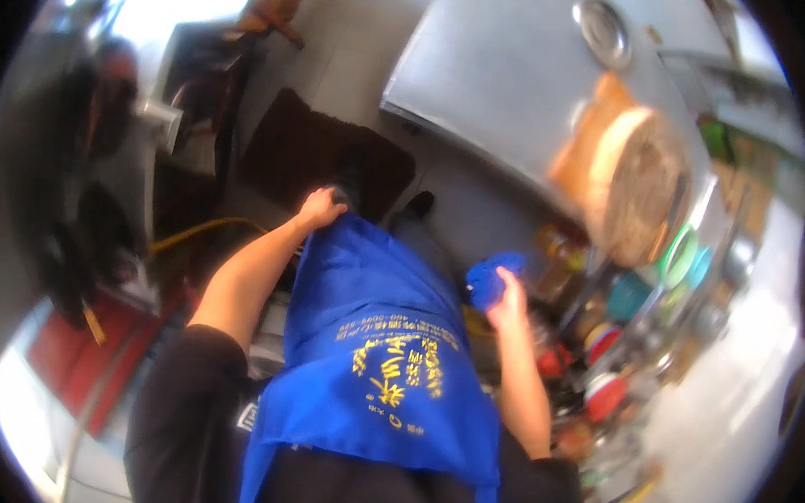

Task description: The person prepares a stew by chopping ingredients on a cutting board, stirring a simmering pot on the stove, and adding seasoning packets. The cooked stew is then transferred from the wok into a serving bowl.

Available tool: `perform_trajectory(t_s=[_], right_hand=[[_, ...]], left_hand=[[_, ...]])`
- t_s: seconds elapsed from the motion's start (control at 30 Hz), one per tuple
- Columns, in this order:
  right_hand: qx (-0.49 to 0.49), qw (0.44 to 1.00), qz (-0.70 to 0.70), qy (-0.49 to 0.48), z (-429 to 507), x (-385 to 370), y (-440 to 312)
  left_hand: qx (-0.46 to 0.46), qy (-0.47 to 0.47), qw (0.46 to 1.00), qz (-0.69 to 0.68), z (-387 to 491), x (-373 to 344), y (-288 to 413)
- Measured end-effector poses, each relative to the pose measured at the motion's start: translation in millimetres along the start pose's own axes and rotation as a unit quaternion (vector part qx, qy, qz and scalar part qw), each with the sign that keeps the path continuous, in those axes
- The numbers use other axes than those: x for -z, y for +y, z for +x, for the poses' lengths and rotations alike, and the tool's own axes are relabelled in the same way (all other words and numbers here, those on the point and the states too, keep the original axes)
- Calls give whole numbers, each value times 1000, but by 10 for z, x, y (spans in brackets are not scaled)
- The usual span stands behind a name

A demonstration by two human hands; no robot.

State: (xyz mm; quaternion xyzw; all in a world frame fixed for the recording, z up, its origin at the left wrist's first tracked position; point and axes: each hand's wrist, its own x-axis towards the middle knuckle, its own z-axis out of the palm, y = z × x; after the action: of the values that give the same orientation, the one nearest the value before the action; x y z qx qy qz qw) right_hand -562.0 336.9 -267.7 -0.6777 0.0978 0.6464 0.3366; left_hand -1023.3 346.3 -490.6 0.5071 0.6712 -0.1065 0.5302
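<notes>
A blue apron [380,291] with yellow printed writing hangs down my front. My left hand [323,208] is at its lower left corner, fingers closed on the hem. Off to the right of the apron, my right hand [509,301] grips a bunched blue cloth [493,277]; blur hides its exact shape and whether it joins the apron.
A metal-topped table [487,71] carries a round metal lid or dish [602,33] and a thick round wooden chopping block [641,185]. Bowls and containers crowd the right side. A dark mat [312,151] lies on the floor; a red seat or box [96,358] is at left.
</notes>
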Motion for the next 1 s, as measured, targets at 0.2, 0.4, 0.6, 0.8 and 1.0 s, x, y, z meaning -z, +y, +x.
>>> perform_trajectory(t_s=[0.2,0.4,0.6,0.8,1.0], right_hand=[[44,988,97,111,-383,50,1001],[-40,947,235,214,-282,203,2221],[-116,924,334,144,450,-57,2666],[-151,894,390,157,953,-86,2966],[-121,932,314,132,1302,-49,3089]], left_hand=[[-98,7,994,42,1151,172,827],[21,-73,949,306,2811,-238,641],[57,-55,969,-235,3605,-156,1114],[45,-77,956,-279,4413,-332,1396],[9,9,952,-306,4724,-719,1269]])
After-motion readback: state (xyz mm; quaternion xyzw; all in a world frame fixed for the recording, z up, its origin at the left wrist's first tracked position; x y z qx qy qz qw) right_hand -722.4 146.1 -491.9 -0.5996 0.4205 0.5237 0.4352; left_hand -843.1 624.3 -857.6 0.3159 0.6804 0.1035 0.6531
